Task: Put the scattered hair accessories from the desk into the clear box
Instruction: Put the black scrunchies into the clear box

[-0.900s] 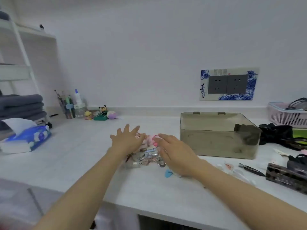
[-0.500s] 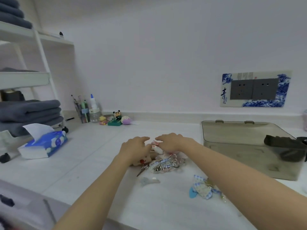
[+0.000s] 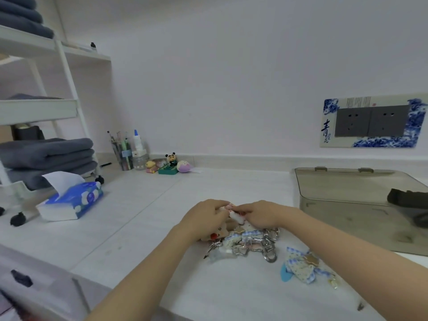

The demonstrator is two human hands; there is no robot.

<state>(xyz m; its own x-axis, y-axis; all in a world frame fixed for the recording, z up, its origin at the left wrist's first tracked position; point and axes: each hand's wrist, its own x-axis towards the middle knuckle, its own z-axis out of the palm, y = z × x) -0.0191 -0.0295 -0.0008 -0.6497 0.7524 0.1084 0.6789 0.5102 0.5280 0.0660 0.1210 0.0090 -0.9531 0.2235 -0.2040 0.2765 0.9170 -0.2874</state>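
two hands (image 3: 203,216), one clear box (image 3: 361,205)

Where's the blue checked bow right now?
The blue checked bow lies on the desk, right of the pile of accessories, near the clear box.

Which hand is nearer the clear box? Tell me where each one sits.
Right. The right hand rests on the accessory pile, just left of the clear box; the left hand sits farther left, beyond it.

shiny metal chain clips (image 3: 266,245) glint among soft cloth bows (image 3: 300,266); the box (image 3: 342,205) is smooth smoky translucent plastic; the desk (image 3: 143,212) looks matt white.
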